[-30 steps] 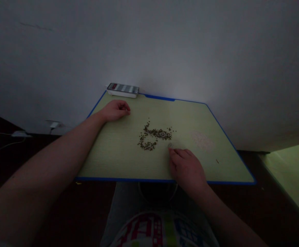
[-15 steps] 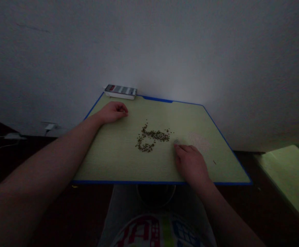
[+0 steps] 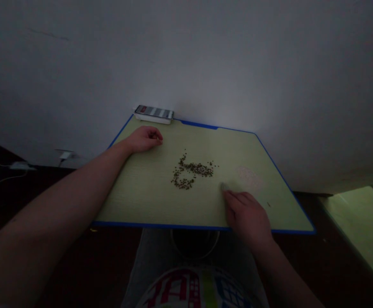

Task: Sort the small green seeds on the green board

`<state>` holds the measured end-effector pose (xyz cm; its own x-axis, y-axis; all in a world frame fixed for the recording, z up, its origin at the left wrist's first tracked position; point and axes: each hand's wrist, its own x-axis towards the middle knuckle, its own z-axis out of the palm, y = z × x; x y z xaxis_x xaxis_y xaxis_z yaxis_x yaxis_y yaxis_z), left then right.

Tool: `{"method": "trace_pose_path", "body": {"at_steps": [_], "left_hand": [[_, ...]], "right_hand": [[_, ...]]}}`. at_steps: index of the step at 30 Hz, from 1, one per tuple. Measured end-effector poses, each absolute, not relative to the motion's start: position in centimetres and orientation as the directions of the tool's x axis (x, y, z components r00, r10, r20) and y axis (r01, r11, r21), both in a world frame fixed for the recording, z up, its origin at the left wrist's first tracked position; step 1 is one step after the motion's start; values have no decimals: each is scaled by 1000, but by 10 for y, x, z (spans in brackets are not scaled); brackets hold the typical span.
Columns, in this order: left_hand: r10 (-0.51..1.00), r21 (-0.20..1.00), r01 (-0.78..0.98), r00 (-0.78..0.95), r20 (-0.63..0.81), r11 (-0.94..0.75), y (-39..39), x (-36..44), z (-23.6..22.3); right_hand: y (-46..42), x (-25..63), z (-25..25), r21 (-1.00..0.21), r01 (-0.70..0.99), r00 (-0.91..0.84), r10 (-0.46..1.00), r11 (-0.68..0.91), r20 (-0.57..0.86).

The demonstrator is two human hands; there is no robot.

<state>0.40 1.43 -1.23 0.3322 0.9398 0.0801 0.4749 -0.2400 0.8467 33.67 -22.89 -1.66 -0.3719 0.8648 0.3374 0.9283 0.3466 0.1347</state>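
A heap of small dark grains (image 3: 191,172) lies in the middle of a pale green board with a blue rim (image 3: 189,226). A faint patch of pale grains (image 3: 249,176) lies to its right. My right hand (image 3: 248,216) rests on the board near its front edge, fingers stretched forward, with the fingertips touching a few pale grains (image 3: 224,186). My left hand (image 3: 144,139) lies at the board's far left with its fingers curled in; whether it holds anything is hidden.
A phone (image 3: 153,112) lies on a white box at the board's far left corner, against the wall. A bowl (image 3: 194,244) sits below the front edge, over my lap. Cables and a plug (image 3: 65,155) lie left on the dark floor.
My right hand has slid to the right and a little toward me, pushing a few pale grains away from the dark heap. My left hand has stayed put.
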Motion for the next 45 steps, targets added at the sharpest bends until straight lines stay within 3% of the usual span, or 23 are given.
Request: {"method": "trace_pose_path", "body": {"at_steps": [6, 11, 15, 33, 38, 45], "left_hand": [[941, 837, 492, 329, 74, -238, 16, 3, -14], [941, 841, 492, 332, 59, -227, 18, 2, -16], [939, 830, 505, 338, 63, -237, 20, 2, -17], [938, 840, 483, 338, 80, -246, 17, 3, -15], [939, 840, 481, 331, 90, -250, 16, 3, -14], [933, 825, 493, 343, 108, -277, 19, 1, -17]], "right_hand": [[-228, 310, -14, -32, 848, -483, 796, 529, 364], [-210, 306, -10, -237, 801, -441, 810, 550, 387], [-195, 304, -7, -310, 788, -412, 830, 531, 375], [-206, 303, -8, -273, 646, -579, 691, 713, 434], [-218, 319, -7, -294, 674, -521, 718, 678, 461], [-223, 327, -10, -295, 715, -516, 764, 633, 388]]}}
